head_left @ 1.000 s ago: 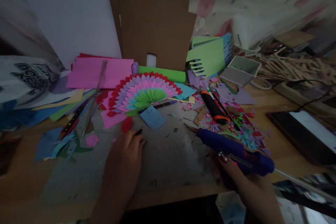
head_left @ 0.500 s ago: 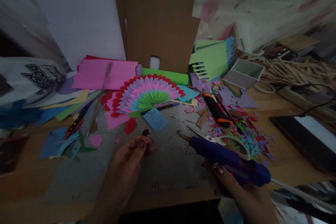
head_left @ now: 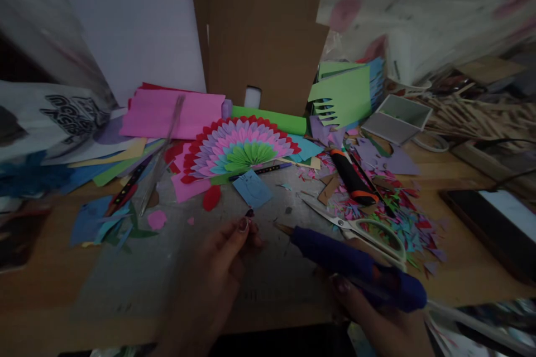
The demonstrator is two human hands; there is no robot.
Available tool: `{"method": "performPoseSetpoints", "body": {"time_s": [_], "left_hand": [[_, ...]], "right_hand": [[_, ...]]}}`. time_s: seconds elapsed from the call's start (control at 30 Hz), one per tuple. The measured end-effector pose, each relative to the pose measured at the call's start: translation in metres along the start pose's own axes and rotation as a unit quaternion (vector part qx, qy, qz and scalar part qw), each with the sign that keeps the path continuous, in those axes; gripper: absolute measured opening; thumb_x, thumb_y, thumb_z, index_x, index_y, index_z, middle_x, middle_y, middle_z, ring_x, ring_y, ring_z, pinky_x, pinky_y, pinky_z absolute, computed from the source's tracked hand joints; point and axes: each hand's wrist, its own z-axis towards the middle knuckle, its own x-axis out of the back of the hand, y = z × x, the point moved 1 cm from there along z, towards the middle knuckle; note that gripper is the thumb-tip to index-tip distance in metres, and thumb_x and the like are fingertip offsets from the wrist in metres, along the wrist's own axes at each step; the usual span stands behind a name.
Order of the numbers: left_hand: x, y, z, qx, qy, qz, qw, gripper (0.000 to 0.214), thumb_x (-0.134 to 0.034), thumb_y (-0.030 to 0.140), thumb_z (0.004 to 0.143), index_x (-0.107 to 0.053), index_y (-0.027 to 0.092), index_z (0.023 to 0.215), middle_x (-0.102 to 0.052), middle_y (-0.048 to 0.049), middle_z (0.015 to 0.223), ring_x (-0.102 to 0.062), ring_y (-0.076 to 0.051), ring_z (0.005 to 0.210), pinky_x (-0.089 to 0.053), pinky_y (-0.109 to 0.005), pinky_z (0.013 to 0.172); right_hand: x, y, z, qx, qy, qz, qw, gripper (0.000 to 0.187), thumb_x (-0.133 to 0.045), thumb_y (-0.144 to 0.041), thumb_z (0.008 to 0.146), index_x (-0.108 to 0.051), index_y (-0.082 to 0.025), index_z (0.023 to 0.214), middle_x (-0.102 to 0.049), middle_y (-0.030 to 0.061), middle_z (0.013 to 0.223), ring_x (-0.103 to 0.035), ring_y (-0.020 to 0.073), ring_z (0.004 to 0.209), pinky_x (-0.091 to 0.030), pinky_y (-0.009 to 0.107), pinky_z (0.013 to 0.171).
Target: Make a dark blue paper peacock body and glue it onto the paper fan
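My right hand [head_left: 377, 312] grips a blue glue gun [head_left: 352, 265] whose nozzle points left toward my left hand. My left hand [head_left: 228, 251] is raised over the grey mat [head_left: 176, 268], its fingertips pinched on a small dark piece [head_left: 249, 213] that I cannot make out. Just beyond lie a small blue paper square [head_left: 252, 188], a red paper petal [head_left: 211, 197] and a multicoloured paper fan [head_left: 238, 148].
Scissors [head_left: 360, 226] lie right of the glue gun beside an orange-black cutter [head_left: 350, 181] and a heap of paper scraps [head_left: 393, 212]. Pink paper [head_left: 176, 114], a green roll [head_left: 272, 119], brown cardboard [head_left: 263, 33], a white box [head_left: 396, 117] and a tablet [head_left: 494, 217] surround the mat.
My left hand lifted off the mat with the small dark piece and moved right. The glue gun moved left toward it, uncovering the scissors.
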Motion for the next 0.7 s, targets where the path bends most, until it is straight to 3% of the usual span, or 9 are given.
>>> {"method": "performPoseSetpoints", "body": {"time_s": [0.17,0.27,0.33,0.5,0.7], "left_hand": [[-0.004,-0.009,-0.005,-0.013,-0.029,0.016,0.999,0.036,-0.098,0.043,0.053,-0.081,0.016,0.067,-0.074,-0.0021,0.07,-0.069,-0.013,0.07,-0.059,-0.018,0.071],[-0.001,-0.015,-0.005,-0.036,-0.038,0.031,0.998,0.033,-0.093,0.047,0.064,-0.081,0.018,0.075,-0.076,-0.0019,0.075,-0.069,-0.013,0.076,-0.057,-0.018,0.075],[0.001,-0.016,-0.004,-0.038,-0.031,0.044,0.998,0.035,-0.093,0.048,0.064,-0.081,0.018,0.076,-0.077,-0.0016,0.076,-0.07,-0.013,0.077,-0.056,-0.018,0.076],[-0.002,-0.011,-0.004,-0.007,-0.016,-0.018,1.0,0.034,-0.099,0.039,0.052,-0.08,0.016,0.069,-0.075,0.0003,0.072,-0.072,-0.012,0.071,-0.061,-0.02,0.074],[-0.008,-0.007,-0.004,0.028,0.053,-0.103,0.993,0.013,-0.09,0.011,0.059,-0.079,0.013,0.066,-0.079,-0.0024,0.07,-0.076,-0.014,0.062,-0.065,-0.021,0.064]], "right_hand": [[-0.004,-0.001,-0.002,0.07,-0.035,-0.033,0.996,0.025,-0.069,-0.049,0.084,-0.07,-0.025,0.078,-0.065,-0.0012,0.065,-0.06,0.0171,0.056,-0.042,0.024,0.047],[-0.002,0.0,-0.001,0.146,-0.045,-0.059,0.987,0.033,-0.066,-0.057,0.088,-0.071,-0.026,0.079,-0.064,-0.0019,0.063,-0.06,0.0169,0.054,-0.045,0.025,0.049],[-0.002,0.002,-0.002,0.165,-0.03,-0.059,0.984,0.042,-0.061,-0.065,0.089,-0.071,-0.025,0.08,-0.065,-0.0014,0.063,-0.059,0.0172,0.054,-0.044,0.026,0.05],[-0.004,0.001,-0.007,0.097,0.035,-0.029,0.994,0.052,-0.057,-0.075,0.087,-0.07,-0.025,0.08,-0.067,0.0009,0.064,-0.059,0.0193,0.054,-0.043,0.029,0.051],[-0.003,-0.002,-0.003,0.072,0.031,-0.07,0.994,0.054,-0.053,-0.075,0.088,-0.067,-0.026,0.072,-0.066,0.0027,0.063,-0.061,0.0228,0.056,-0.047,0.032,0.051]]}}
